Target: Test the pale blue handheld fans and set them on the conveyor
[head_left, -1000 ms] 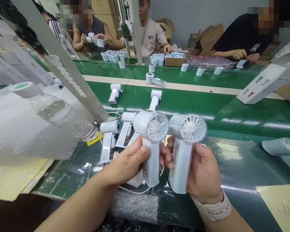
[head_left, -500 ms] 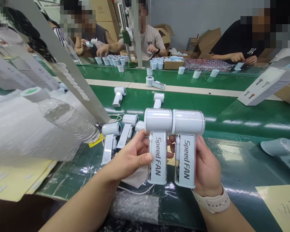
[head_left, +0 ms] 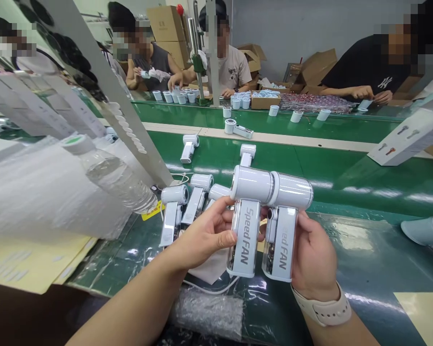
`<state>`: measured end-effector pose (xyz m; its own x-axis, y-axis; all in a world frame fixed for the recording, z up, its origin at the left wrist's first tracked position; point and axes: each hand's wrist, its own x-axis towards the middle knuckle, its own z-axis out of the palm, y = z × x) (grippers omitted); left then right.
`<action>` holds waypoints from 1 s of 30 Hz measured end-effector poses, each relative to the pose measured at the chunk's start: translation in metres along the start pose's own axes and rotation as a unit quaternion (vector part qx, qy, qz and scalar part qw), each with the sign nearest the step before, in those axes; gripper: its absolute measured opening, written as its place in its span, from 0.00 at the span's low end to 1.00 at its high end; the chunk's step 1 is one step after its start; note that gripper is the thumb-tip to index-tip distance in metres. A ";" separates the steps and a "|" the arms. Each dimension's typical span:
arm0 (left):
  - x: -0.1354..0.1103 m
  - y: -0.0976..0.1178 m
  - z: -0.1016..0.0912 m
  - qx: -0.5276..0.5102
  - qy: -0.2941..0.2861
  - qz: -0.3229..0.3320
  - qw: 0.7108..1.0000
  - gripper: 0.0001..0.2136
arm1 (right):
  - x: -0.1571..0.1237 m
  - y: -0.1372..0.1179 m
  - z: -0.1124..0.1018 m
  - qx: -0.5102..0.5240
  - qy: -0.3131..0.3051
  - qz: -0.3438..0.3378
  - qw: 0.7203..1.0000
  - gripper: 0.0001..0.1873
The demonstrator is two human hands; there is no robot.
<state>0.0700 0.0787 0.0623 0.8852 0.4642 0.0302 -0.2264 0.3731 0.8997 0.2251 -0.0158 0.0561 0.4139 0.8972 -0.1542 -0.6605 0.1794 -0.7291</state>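
Observation:
My left hand is closed round the handle of a white handheld fan marked "Speed FAN". A second handheld fan of the same kind is in my right hand, its lettering partly lost in glare. Both fans are upright and side by side, their barrel-shaped heads touching or nearly so. Clear casings show dark inner parts along the handles. Several more fans lie just beyond my left hand, among them a fan at the left of the group. My right-hand fingers are partly hidden behind the fan.
A water bottle leans by a slanted grey post at left. Fans and white cups stand along the green conveyor belt. A white box is at right. Co-workers sit across the line. Bubble wrap lies near me.
Both fans have turned slightly, so their sides with inner parts show more and the right one's lettering is less visible. The whole view has shifted, moving the scene a little right and down.

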 end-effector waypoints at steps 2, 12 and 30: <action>-0.001 -0.001 -0.001 0.035 0.009 0.000 0.999 0.30 | -0.001 0.002 -0.004 -0.027 -0.004 -0.020 0.999 0.16; 0.001 0.002 -0.016 0.408 0.081 0.225 0.881 0.14 | -0.010 -0.001 -0.008 -0.340 -0.125 -0.225 0.905 0.30; -0.018 0.019 -0.003 0.280 0.041 0.156 0.946 0.21 | -0.015 -0.005 -0.024 -0.358 -0.090 -0.235 0.899 0.28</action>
<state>0.0485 0.0794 0.0773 0.7716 0.5501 0.3194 -0.2001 -0.2667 0.9428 0.2373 -0.0399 0.0457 0.3914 0.8522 0.3473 0.1613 0.3081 -0.9376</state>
